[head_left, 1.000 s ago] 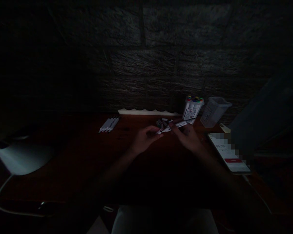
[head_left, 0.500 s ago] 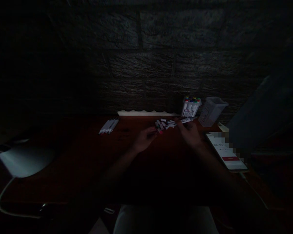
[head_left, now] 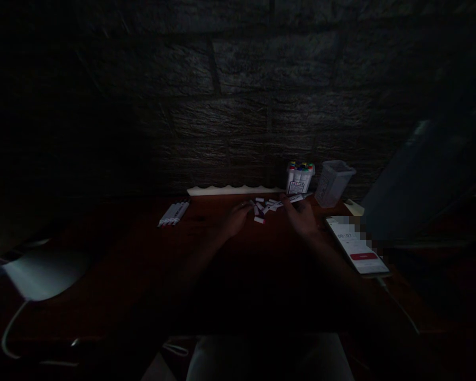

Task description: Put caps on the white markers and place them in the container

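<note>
White marker (head_left: 297, 198) with dark lettering, white caps (head_left: 259, 219), one with a magenta end, red, blue, yellow and green tops (head_left: 301, 166), red button (head_left: 364, 256) on white phone screen (head_left: 351, 244), cream strip (head_left: 236, 190), reddish-brown surface (head_left: 208, 211), grey block-patterned wall (head_left: 246, 69)

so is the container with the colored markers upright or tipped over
Upright: the marker container stands with colored marker ends showing at its top.

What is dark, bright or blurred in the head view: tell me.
Head view: murky overall, forearms deep in shadow; head view: phone screen among the brightest areas, blocky pixels over its upper right; head view: marker in the right hand soft, lettering unreadable.
</note>
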A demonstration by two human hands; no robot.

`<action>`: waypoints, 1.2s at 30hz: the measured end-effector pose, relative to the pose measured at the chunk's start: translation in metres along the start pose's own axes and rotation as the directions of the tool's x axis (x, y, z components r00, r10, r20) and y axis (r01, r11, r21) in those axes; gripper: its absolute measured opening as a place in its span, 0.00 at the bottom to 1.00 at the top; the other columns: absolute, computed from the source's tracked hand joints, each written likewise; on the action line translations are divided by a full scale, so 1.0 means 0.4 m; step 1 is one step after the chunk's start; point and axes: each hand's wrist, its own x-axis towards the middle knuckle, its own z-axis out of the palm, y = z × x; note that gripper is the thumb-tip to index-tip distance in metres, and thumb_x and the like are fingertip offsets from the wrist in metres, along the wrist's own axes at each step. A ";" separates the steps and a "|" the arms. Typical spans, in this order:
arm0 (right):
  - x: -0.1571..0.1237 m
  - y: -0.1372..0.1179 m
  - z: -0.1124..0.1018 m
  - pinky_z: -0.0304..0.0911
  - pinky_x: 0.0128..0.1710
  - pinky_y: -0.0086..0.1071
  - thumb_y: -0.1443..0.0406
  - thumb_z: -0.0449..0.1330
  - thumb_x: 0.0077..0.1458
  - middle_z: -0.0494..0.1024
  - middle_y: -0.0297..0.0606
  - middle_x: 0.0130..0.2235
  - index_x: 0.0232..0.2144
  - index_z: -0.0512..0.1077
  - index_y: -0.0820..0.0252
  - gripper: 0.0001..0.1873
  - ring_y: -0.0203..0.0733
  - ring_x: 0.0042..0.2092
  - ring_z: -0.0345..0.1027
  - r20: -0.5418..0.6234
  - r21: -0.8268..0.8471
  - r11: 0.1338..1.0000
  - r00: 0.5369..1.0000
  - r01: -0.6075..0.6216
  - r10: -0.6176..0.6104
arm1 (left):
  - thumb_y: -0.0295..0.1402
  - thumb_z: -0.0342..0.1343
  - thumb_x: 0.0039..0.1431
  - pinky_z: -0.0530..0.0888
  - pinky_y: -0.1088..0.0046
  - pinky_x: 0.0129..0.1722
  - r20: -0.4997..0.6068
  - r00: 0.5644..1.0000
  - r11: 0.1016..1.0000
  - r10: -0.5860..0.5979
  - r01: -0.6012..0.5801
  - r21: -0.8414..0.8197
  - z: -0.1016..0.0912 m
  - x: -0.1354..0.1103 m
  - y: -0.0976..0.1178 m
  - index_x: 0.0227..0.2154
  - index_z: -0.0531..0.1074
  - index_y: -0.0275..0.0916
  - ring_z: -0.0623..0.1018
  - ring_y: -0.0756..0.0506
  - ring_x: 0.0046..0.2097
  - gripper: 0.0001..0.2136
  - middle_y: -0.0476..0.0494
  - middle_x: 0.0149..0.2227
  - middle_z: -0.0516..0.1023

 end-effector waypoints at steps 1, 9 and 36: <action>0.001 0.002 -0.001 0.63 0.36 0.33 0.48 0.58 0.51 0.78 0.40 0.28 0.26 0.73 0.62 0.22 0.42 0.34 0.71 -0.008 0.010 1.000 1.000 -0.004 0.004 | 0.19 0.44 0.59 0.65 0.61 0.60 0.001 1.000 1.000 -0.021 0.021 0.022 -0.003 0.002 -0.001 0.49 0.73 0.37 0.72 0.41 0.57 0.19 0.38 0.54 0.73; 0.001 -0.012 -0.003 0.65 0.39 0.35 0.50 0.59 0.51 0.79 0.40 0.29 0.26 0.73 0.60 0.18 0.44 0.37 0.72 -0.001 0.079 0.997 1.000 0.016 -0.016 | 0.33 0.53 0.60 0.72 0.62 0.51 -0.097 0.976 0.962 -0.193 0.169 -0.212 -0.047 -0.091 0.014 0.39 0.76 0.40 0.77 0.41 0.46 0.09 0.41 0.42 0.78; -0.046 -0.055 0.014 0.51 0.22 0.28 0.48 0.59 0.52 0.67 0.31 0.19 0.24 0.76 0.62 0.23 0.32 0.22 0.57 0.169 0.056 0.998 0.985 0.006 -0.015 | 0.28 0.62 0.55 0.74 0.70 0.48 0.195 0.892 -0.039 -0.407 0.197 -0.980 -0.075 -0.086 0.070 0.41 0.77 0.36 0.80 0.49 0.41 0.10 0.43 0.39 0.81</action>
